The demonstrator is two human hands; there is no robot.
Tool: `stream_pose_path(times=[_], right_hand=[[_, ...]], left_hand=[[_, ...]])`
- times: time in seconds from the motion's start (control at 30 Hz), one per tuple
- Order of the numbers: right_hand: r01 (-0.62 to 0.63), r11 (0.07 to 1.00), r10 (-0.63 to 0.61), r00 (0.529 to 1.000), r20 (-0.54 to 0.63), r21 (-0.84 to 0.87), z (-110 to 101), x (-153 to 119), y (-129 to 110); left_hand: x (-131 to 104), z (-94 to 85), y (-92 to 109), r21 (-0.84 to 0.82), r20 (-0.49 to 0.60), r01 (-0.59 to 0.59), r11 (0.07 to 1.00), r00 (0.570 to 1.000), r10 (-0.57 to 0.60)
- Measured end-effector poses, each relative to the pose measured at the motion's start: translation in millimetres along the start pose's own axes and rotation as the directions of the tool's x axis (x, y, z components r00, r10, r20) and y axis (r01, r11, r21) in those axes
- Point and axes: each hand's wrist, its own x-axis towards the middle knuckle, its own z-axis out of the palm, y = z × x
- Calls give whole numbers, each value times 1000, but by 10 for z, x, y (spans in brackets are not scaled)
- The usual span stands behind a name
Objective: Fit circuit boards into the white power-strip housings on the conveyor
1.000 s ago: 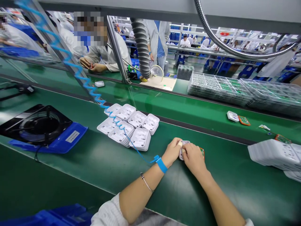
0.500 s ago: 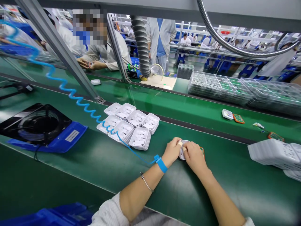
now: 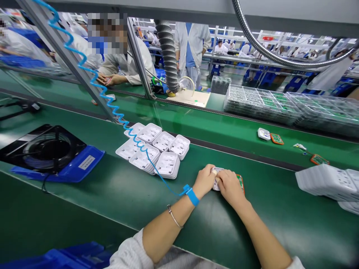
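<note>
Both hands meet over a small white plastic housing (image 3: 216, 185) on the green work surface. My left hand (image 3: 204, 181), with a blue wrist strap (image 3: 192, 196) at its wrist, is closed on the housing's left side. From the right, my right hand (image 3: 231, 186) bends its fingers over the same housing, thumb and fingertips pressed into it. Finger covers show on the fingertips; any small part beneath them is hidden. Just right of my right hand lies a green circuit board (image 3: 240, 181) with an orange edge, partly covered by the hand.
Stacks of white housings (image 3: 167, 164) stand to the left, crossed by a coiled blue cord (image 3: 102, 89). More housings (image 3: 327, 181) are stacked at the right. Beyond a dark rail, a belt carries a housing (image 3: 264, 133) and boards (image 3: 276, 139). A black fan (image 3: 52, 147) lies far left.
The parts on the far belt have shifted left. The coiled cord has swung to the right and up. My hands stay on the housing, with only slight finger movement.
</note>
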Motion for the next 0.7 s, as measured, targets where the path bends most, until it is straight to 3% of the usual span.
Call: stream_pose_path(times=[0.23, 0.47, 0.6, 0.7], right_hand=[[1, 1000, -2, 999, -37, -27, -106, -121, 81], [23, 991, -28, 999, -38, -131, -61, -120, 18], [-110, 985, 106, 994, -35, -137, -83, -100, 39], [-211, 976, 211, 977, -4, -43, -133, -78, 126]], left_hand=[[64, -108, 7, 12, -66, -59, 998, 996, 60], [50, -194, 63, 127, 82, -132, 983, 989, 122], [53, -223, 74, 161, 127, -188, 969, 977, 168], [27, -214, 87, 139, 183, -260, 955, 955, 233]])
